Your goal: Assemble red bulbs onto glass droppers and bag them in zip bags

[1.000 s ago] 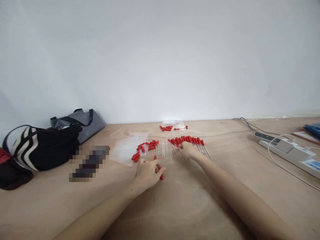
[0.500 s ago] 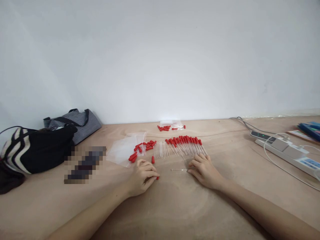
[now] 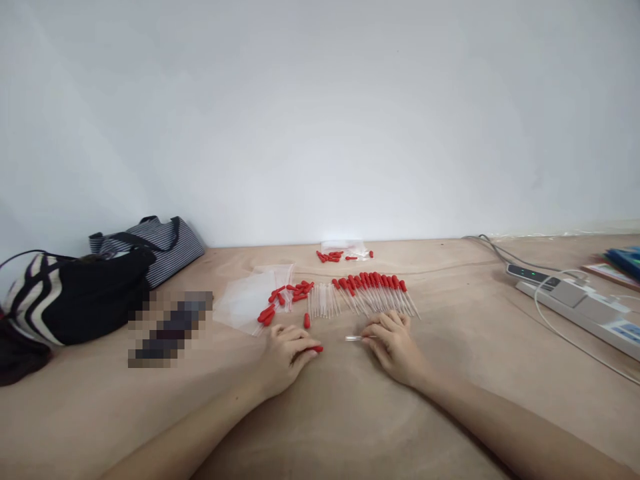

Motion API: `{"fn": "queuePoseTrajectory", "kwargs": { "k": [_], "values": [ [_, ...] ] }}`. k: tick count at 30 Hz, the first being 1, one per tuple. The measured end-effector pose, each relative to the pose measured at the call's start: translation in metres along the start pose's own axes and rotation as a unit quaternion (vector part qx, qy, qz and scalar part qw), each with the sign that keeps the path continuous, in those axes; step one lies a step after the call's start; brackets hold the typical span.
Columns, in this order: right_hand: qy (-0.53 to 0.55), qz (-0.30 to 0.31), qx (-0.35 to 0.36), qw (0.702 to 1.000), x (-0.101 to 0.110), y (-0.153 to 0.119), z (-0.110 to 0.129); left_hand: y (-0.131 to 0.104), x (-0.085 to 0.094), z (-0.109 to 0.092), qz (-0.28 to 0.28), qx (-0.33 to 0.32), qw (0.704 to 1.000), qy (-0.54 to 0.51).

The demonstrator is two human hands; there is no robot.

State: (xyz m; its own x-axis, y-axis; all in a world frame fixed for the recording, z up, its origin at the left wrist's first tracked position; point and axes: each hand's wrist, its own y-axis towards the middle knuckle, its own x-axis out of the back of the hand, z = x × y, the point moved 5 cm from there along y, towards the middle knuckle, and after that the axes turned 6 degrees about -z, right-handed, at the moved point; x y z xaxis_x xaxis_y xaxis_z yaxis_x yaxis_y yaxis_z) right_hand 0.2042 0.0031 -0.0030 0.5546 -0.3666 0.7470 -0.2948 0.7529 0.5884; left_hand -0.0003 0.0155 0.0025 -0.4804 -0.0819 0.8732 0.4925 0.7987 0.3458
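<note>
On the table (image 3: 310, 427), red bulbs (image 3: 267, 313) overlap clear bags (image 3: 243, 301).

Bare hands (image 3: 287, 357) — bare forearms (image 3: 213, 420)

Clear tube (image 3: 353, 338) partly behind right fingers (image 3: 376, 331), pixelated dark object (image 3: 175, 327) unidentifiable.

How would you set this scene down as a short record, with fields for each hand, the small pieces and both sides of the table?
Left hand: holding a red bulb
Right hand: holding a clear tube
Held pieces: apart
Row beyond: red-topped tubes, with bare tubes to their left
Loose pieces: bulb pile by clear bags
Left side: black bag, striped bag
Right side: power strip
</note>
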Motion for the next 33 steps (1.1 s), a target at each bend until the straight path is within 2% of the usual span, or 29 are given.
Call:
{"fn": "queuePoseTrajectory", "kwargs": {
  "k": [4,8,16,27,33],
  "values": [
    [0.019,-0.020,-0.013,1.000,0.002,-0.002,0.003,0.013,-0.014,-0.014,-0.004,0.047,0.998,-0.031],
    [0.038,-0.022,-0.024,0.999,0.002,-0.003,0.003,0.021,-0.026,-0.024,-0.010,0.059,0.997,-0.052],
    [0.065,-0.024,-0.003,0.998,0.002,-0.002,0.007,0.019,-0.024,-0.023,-0.016,0.068,0.995,-0.074],
    [0.081,-0.062,0.080,0.992,-0.003,-0.005,0.018,0.018,-0.025,-0.025,-0.023,0.049,0.997,-0.056],
    [0.013,-0.094,0.181,0.979,0.002,-0.005,0.023,0.017,-0.024,-0.028,-0.016,0.006,0.998,-0.055]
  ]
}}
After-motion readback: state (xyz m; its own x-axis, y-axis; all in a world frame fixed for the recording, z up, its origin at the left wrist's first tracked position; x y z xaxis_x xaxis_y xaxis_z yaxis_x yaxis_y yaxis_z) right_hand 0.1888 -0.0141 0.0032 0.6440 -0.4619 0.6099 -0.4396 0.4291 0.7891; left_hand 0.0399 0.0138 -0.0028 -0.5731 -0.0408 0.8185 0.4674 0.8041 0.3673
